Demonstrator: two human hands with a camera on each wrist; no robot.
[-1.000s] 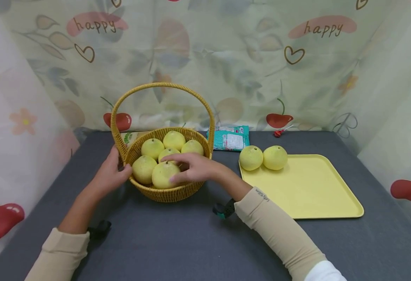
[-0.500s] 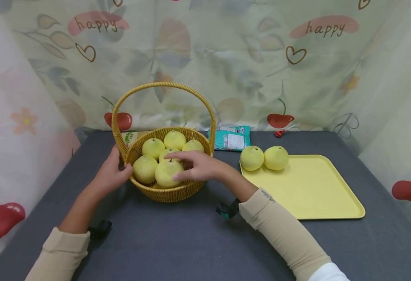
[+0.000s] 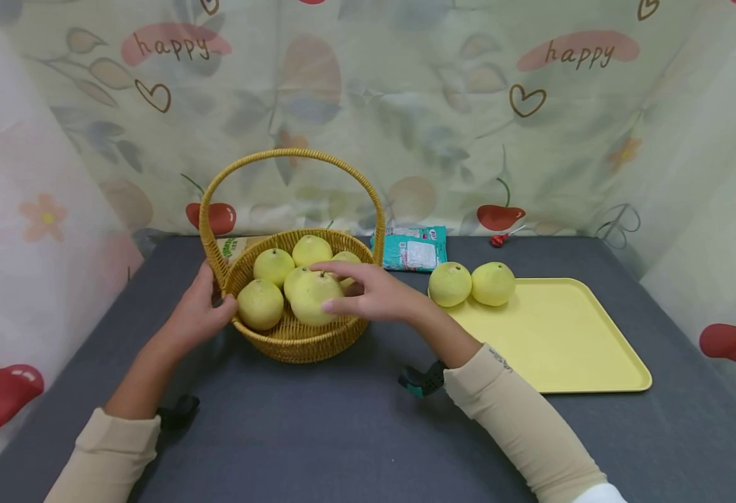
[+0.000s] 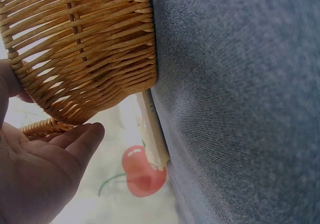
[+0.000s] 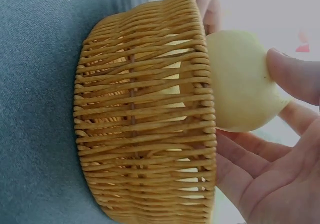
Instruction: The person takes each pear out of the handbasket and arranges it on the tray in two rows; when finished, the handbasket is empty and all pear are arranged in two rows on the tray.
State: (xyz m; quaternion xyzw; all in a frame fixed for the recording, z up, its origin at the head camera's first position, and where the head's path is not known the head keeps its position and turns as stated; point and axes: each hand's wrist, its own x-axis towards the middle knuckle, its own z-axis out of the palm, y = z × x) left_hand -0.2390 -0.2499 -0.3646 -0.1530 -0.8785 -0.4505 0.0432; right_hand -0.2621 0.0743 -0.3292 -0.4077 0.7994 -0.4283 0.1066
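Head view: a wicker basket (image 3: 301,351) with a tall arched handle (image 3: 292,151) is seen upright on a dark tablecloth (image 3: 279,433). Its rim is gripped at the handle's left foot by the left hand (image 3: 200,314), thumb on the near side. One round yellow-green fruit (image 3: 314,302) is pinched between thumb and fingers of the right hand (image 3: 380,293), over the basket's interior. Five similar fruits (image 3: 259,304) are held in the basket, one partly covered by the right hand. Two more (image 3: 493,283) are set side by side at the far left corner of a yellow tray (image 3: 569,349). Behind: a teal packet (image 3: 413,248) and a red lollipop (image 3: 498,240).

Left wrist view: basket wall and handle foot are clasped by the left hand; some fingers are hidden.

Right wrist view: the pinched fruit is seen above the rim, its lower part hidden by the wicker. Thumb and fingers are placed on opposite sides.
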